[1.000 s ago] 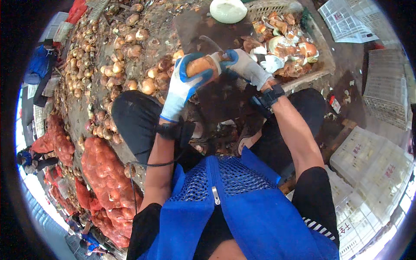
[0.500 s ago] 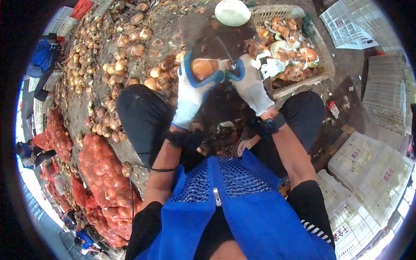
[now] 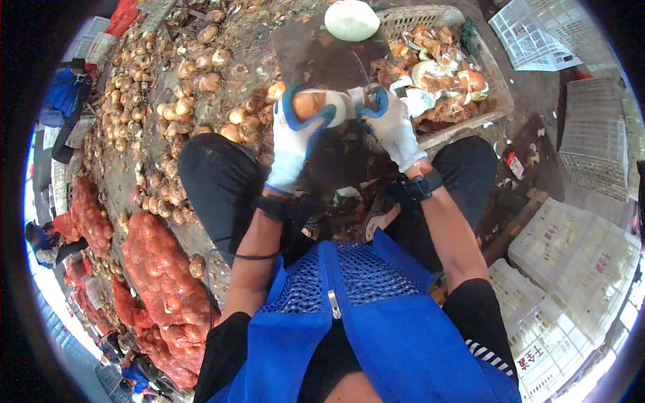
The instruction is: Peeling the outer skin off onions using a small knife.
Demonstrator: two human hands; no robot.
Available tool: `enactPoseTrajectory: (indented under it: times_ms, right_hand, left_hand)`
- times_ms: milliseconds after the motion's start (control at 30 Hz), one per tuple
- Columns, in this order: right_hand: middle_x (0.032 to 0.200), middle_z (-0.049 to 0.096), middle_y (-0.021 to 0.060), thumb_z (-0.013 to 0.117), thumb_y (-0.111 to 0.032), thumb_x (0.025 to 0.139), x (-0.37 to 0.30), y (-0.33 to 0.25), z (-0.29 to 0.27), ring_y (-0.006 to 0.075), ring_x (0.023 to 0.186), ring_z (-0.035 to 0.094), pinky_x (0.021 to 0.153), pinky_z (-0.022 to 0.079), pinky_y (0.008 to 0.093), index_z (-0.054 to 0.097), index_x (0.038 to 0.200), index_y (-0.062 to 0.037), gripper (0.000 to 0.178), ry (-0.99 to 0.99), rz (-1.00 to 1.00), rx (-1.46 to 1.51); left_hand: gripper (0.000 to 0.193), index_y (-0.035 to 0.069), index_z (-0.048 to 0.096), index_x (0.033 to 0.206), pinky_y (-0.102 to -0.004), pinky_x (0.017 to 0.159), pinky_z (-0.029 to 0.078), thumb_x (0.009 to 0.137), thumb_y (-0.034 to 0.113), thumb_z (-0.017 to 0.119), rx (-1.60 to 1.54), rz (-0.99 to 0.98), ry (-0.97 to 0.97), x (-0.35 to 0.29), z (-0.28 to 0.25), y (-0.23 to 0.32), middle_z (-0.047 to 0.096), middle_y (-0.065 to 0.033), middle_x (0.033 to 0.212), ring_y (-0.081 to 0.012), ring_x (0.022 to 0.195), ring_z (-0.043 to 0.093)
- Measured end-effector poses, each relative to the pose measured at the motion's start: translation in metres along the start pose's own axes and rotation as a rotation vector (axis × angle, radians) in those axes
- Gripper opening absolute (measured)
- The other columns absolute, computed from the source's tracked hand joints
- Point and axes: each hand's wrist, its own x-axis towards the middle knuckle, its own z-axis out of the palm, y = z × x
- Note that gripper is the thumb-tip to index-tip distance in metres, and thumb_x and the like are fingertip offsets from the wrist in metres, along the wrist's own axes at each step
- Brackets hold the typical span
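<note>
Gloved in white with blue fingers, my left hand [image 3: 290, 144] wraps round an onion [image 3: 309, 105]. Brown skin covers the onion's left part, while its right side shows pale and bare. My right hand [image 3: 393, 131], in a matching glove, is closed on a knife whose thin curved blade [image 3: 361, 64] points away from me; the handle is mostly hidden in the fingers. A pale piece of peel [image 3: 356, 97] spans the small gap between the onion and my right fingers. Both hands are over a dark board [image 3: 302, 54], where a large white peeled onion [image 3: 351, 20] sits at the far end.
A crate [image 3: 500, 114] full of onion skins [image 3: 437, 84] stands at the far right. Unpeeled onions [image 3: 176, 111] cover the ground to the left, beside red mesh sacks [image 3: 158, 282]. White crates [image 3: 564, 262] are stacked at right. Other people [image 3: 64, 101] sit at far left.
My right hand has drawn slightly away from the left, with a pale piece of peel now between them. More of the onion's white side shows. The view has shifted a little.
</note>
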Motion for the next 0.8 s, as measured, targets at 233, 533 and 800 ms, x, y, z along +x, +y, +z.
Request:
enactPoseTrajectory:
  times_ms: [233, 533, 800]
  right_hand:
    - [0.093, 0.072, 0.0122, 0.074, -0.009, 0.079, 0.025, 0.045, -0.009, 0.0241, 0.085, 0.068, 0.078, 0.052, 0.0351, 0.065, 0.103, -0.0015, 0.027, 0.017, -0.006, -0.433]
    - [0.09, 0.069, 0.0167, 0.074, -0.022, 0.08, 0.026, 0.014, -0.01, 0.0382, 0.088, 0.064, 0.076, 0.05, 0.045, 0.063, 0.097, -0.0026, 0.028, 0.043, -0.16, -0.694]
    - [0.117, 0.057, 0.0249, 0.071, -0.034, 0.083, 0.037, 0.017, -0.002, 0.0402, 0.107, 0.058, 0.089, 0.048, 0.0494, 0.05, 0.132, -0.0028, 0.062, -0.089, -0.501, -0.952]
  left_hand:
    - [0.061, 0.001, 0.054, 0.13, -0.0357, 0.09, 0.051, 0.079, 0.02, 0.081, -0.279, -0.137, -0.087, 0.006, -0.008, -0.003, 0.064, -0.0161, 0.117, -0.023, 0.106, 0.063]
    - [0.067, 0.003, 0.051, 0.137, -0.0393, 0.098, 0.046, 0.079, 0.019, 0.079, -0.283, -0.08, -0.122, 0.005, -0.021, -0.025, 0.06, -0.0179, 0.122, -0.028, 0.114, 0.058]
    - [0.071, 0.003, 0.042, 0.146, -0.0358, 0.108, 0.039, 0.082, 0.015, 0.072, -0.21, -0.054, -0.246, 0.01, -0.026, -0.015, 0.054, -0.0134, 0.136, -0.0213, 0.124, 0.052]
